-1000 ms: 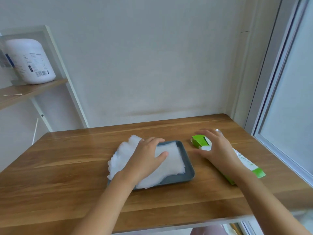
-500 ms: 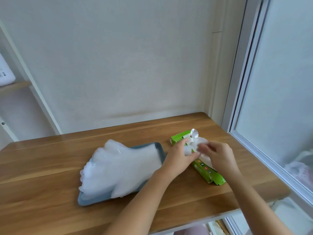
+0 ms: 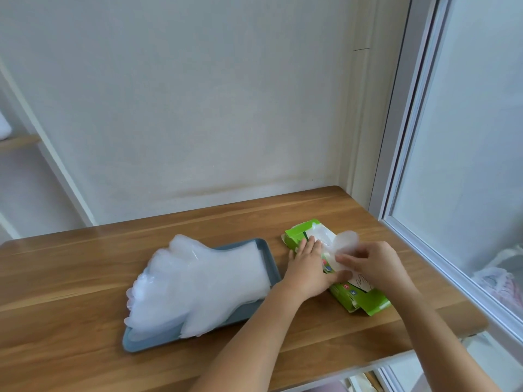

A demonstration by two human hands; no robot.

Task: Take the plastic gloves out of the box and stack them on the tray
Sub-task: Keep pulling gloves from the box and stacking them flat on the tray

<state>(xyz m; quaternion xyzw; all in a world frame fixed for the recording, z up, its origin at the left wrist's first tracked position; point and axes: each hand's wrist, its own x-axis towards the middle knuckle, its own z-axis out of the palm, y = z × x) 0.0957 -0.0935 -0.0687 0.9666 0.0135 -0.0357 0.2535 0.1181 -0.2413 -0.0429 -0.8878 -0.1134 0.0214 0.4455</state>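
Plastic gloves (image 3: 198, 284) lie in a translucent white pile on the blue-grey tray (image 3: 147, 342), left of the frame's centre. Their finger ends hang over the tray's left rim, well apart from both hands. The green box (image 3: 370, 302) lies just right of the tray on the wooden table (image 3: 85, 258). The left hand (image 3: 307, 267) rests flat on the box's upper end with its fingers straight, pressing it down. The right hand (image 3: 379, 264), close beside it towards the right, has its fingertips curled and pinches a loose glove (image 3: 346, 244) that rises from the box opening. The two hands nearly touch above the box. A window (image 3: 467, 137) fills the right edge.
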